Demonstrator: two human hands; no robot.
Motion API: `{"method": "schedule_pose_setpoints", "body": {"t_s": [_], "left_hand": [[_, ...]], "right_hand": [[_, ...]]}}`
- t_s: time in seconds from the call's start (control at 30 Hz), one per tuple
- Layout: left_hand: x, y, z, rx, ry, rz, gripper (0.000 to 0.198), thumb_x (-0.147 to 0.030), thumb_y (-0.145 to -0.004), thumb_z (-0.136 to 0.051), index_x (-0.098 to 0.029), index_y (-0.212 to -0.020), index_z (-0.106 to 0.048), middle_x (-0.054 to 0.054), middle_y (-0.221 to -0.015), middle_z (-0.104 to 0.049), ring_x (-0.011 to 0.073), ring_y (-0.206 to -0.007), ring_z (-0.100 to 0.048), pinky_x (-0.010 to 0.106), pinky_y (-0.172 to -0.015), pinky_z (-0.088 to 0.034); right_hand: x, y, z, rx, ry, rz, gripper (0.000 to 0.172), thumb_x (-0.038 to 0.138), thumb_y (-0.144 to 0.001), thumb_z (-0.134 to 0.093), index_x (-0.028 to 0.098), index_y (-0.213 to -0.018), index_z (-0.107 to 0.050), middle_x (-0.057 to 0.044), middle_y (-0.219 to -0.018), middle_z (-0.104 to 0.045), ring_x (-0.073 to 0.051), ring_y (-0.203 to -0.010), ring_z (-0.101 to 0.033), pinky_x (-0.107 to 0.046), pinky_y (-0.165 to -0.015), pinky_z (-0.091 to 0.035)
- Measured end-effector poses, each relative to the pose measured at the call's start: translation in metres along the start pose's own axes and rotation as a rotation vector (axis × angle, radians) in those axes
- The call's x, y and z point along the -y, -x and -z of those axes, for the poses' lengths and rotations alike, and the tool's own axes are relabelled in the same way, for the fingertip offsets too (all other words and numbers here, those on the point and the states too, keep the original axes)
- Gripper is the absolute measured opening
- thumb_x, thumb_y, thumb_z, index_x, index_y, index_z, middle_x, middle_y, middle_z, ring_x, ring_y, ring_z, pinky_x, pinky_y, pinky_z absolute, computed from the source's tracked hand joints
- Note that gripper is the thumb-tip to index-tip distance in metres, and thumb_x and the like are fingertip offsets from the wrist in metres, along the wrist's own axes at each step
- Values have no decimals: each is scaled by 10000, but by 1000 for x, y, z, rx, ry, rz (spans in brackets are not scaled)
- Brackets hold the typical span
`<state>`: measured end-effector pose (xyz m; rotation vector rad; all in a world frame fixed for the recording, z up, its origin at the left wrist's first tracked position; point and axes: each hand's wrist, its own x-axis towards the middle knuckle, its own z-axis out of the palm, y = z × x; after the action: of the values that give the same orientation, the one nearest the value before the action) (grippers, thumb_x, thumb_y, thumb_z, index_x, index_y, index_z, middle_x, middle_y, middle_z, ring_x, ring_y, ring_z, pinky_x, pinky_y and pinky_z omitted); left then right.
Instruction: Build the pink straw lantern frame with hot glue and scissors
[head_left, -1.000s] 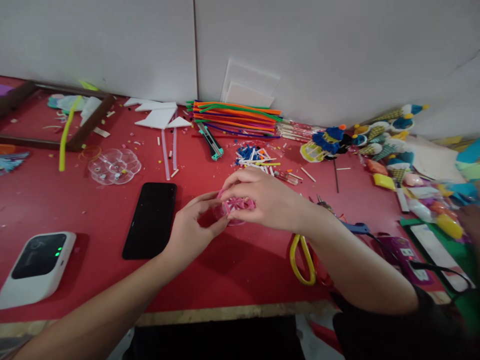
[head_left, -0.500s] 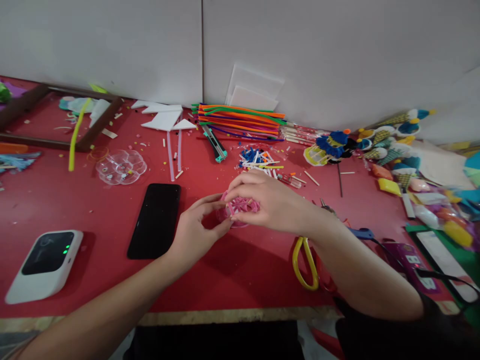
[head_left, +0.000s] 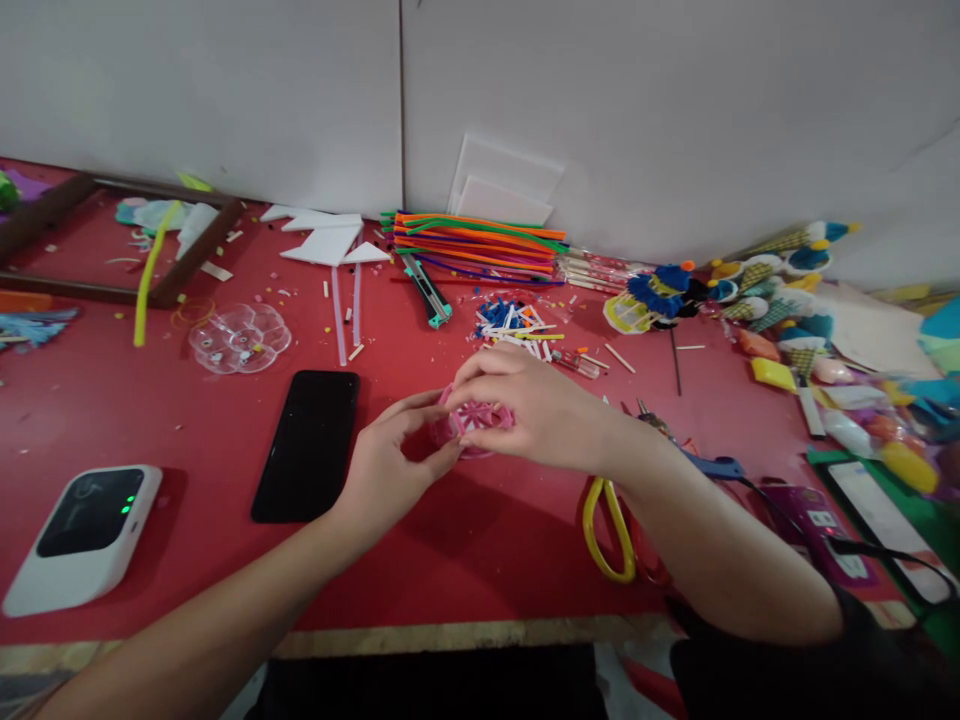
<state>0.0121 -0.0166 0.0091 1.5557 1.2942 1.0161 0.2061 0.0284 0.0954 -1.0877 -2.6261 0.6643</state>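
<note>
Both hands meet over the middle of a red table [head_left: 487,540]. Between them is a small pink wheel-shaped piece [head_left: 480,418] made of pink spokes. My left hand [head_left: 390,460] pinches its left rim with thumb and fingers. My right hand [head_left: 536,405] curls over its top and right side, fingers closed on it. Part of the pink piece is hidden under the right fingers.
A black phone [head_left: 307,445] lies left of the hands, a white device with a green light [head_left: 79,535] further left. Yellow-handled scissors [head_left: 607,530], a clear flower-shaped tray [head_left: 238,337], a utility knife [head_left: 427,292], a bundle of coloured sticks [head_left: 476,245], cut straw bits [head_left: 514,322] and craft toys [head_left: 757,280] lie around.
The hands keep their hold on the pink piece, with only slight finger shifts. The view has shifted a little.
</note>
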Motion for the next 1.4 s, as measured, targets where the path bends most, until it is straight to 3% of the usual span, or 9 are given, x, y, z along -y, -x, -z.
{"method": "schedule_pose_setpoints", "body": {"t_s": [0.73, 0.87, 0.93, 1.03, 1.17, 1.27, 1.4], "left_hand": [[2, 0, 0, 3, -6, -45, 272, -372, -811, -746, -210, -1029, -759, 127, -1253, -736, 279, -1148, -712, 510, -1056, -554], [5, -1, 0, -8, 2, -56, 321, -395, -805, -756, -218, -1073, -753, 123, -1266, -734, 284, -1148, -712, 526, -1057, -553], [8, -1, -1, -3, 21, -64, 307, -386, -814, -747, -216, -1070, -749, 123, -1272, -730, 286, -1164, -706, 529, -1066, -547], [9, -2, -2, 27, 46, -79, 279, -361, -829, -729, -221, -1071, -741, 122, -1290, -717, 288, -1206, -688, 527, -1087, -534], [8, -2, -3, 24, 95, -53, 348, -340, -814, -740, -220, -1133, -667, 113, -1253, -711, 253, -1124, -711, 489, -1043, -565], [6, -3, -1, 18, 112, -6, 488, -344, -770, -785, -207, -1187, -573, 113, -1222, -687, 236, -1072, -712, 441, -968, -601], [3, -3, 2, 89, -2, -45, 619, -410, -769, -807, -222, -1293, -536, 131, -1296, -621, 262, -1088, -682, 434, -900, -616]], "right_hand": [[-6, 5, -11, -100, -22, 36, 227, 213, -847, -767, 224, -1072, -736, -65, -1108, -689, -220, -1074, -630, -408, -996, -491], [-8, 12, -10, -262, -104, 11, 482, 441, -835, -801, 237, -1248, -662, -99, -1282, -665, -273, -1237, -605, -463, -1071, -488], [-12, 20, -13, -412, -177, -39, 471, 474, -882, -740, 258, -1287, -635, -96, -1332, -659, -280, -1289, -590, -485, -1103, -474], [-20, 36, -28, -554, -371, -175, 321, 328, -969, -599, 279, -1285, -617, -75, -1334, -667, -236, -1252, -622, -459, -1076, -503], [-31, 58, -60, -571, -604, -275, 438, 130, -876, -538, 291, -1282, -573, -61, -1273, -666, -204, -1174, -648, -432, -1026, -547], [-32, 65, -78, -535, -639, -248, 480, 205, -875, -612, 293, -1339, -525, -89, -1343, -623, -228, -1227, -628, -462, -1065, -534], [-27, 63, -84, -511, -564, -249, 563, 398, -833, -776, 267, -1331, -551, -122, -1333, -630, -254, -1190, -653, -475, -1047, -560]]}}
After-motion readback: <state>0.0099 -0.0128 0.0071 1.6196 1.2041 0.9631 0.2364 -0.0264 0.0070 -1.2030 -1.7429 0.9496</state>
